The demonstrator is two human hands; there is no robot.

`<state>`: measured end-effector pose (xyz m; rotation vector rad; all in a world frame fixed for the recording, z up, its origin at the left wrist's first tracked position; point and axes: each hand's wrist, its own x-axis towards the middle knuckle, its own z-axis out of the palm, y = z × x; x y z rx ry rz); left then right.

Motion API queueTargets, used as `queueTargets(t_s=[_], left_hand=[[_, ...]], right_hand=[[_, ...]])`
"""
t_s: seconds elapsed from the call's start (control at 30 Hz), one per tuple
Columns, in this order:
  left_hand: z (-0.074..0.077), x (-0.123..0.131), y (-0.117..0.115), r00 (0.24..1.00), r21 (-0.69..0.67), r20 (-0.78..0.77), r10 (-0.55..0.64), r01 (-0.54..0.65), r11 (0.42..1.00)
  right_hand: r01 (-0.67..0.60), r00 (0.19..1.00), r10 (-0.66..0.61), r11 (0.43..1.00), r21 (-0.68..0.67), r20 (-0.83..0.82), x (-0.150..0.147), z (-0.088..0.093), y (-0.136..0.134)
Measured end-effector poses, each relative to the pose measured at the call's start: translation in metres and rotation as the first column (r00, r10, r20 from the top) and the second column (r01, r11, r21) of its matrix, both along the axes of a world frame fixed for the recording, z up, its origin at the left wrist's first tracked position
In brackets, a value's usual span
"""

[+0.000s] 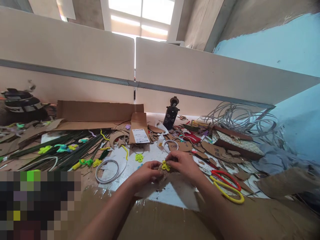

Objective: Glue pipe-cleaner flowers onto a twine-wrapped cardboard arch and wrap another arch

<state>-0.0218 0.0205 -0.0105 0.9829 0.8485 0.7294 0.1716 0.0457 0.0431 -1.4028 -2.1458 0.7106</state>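
My left hand (pixel 147 172) is closed on a brown piece that looks like coiled or woven twine (pixel 163 177), low over the white tabletop. Against its upper part sits a small yellow yarn-like flower (pixel 165 165), pinched by the fingers of my right hand (pixel 184 164). The two hands nearly meet, and the fingers partly cover both pieces. Just beyond my left hand lies a separate yellow-green flower (pixel 139 158). Scissors with red and yellow handles (pixel 233 200) rest to the right of my right forearm.
A roll of pale tape (pixel 107 181) and dark green stems with coloured flowers (pixel 45 149) lie left. Behind my hands stand a small white glue bottle (pixel 160 141) and a black flask (pixel 171 116). Cardboard scraps (pixel 180 146), a patterned bag (pixel 232 146) and a twine spool (pixel 287 181) crowd the right.
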Motion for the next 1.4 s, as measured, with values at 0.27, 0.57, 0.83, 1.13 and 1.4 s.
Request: queueTargets(t_s=[0.27,0.57,0.83,1.13,1.4], left_hand=[[0.004,0.001,-0.001,0.999,0.014,0.031,0.012,-0.012,1.000],[-0.001,0.001,0.002,0.999,0.030,0.037,0.037,-0.038,0.999],[-0.002,0.006,0.001,0.997,0.029,0.052,0.056,-0.058,0.998],[-0.008,0.016,0.000,0.975,0.097,-0.052,0.216,-0.210,0.973],[0.002,0.017,-0.001,0.962,0.085,-0.101,0.252,-0.244,0.966]], right_hand=[[0.005,0.998,-0.011,0.996,0.089,0.067,-0.004,-0.004,-0.002],[0.003,1.000,-0.005,0.995,0.105,0.021,-0.006,-0.006,-0.003],[0.004,0.998,-0.012,0.992,0.124,0.064,-0.009,-0.005,-0.004],[-0.013,0.997,0.004,0.994,0.109,0.078,-0.009,0.000,-0.004],[-0.003,0.993,0.012,0.997,0.078,-0.117,0.019,0.003,0.012]])
